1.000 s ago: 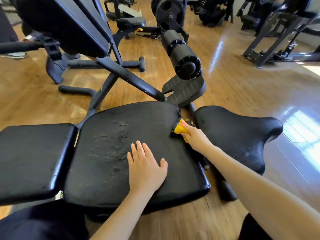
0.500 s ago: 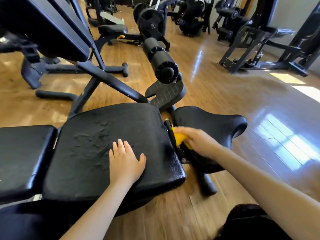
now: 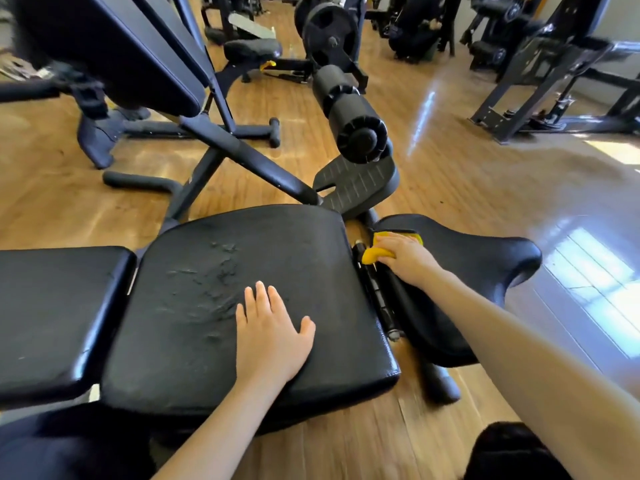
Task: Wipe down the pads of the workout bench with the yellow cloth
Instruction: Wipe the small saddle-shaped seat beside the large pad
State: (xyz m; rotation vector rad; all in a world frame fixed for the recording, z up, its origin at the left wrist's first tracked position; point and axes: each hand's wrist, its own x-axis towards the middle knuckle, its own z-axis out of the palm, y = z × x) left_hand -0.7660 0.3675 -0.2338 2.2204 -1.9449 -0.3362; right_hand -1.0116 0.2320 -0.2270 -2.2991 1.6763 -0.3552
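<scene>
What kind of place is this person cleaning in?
Most likely a gym. A padded workout bench sits in front, a weight plate is mounted on a machine behind it, and more exercise machines stand across the wooden floor.

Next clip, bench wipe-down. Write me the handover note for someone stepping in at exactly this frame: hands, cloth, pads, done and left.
Left hand: flat, fingers straight, resting on the middle pad.
Right hand: pressing the yellow cloth onto the near-left edge of the right-hand pad, beside the hinge gap.
Done: cannot tell which pads are wiped; the middle pad's scuffed patch looks like wear.
Left: finish the right-hand pad, then check the middle pad and the left pad.
</scene>
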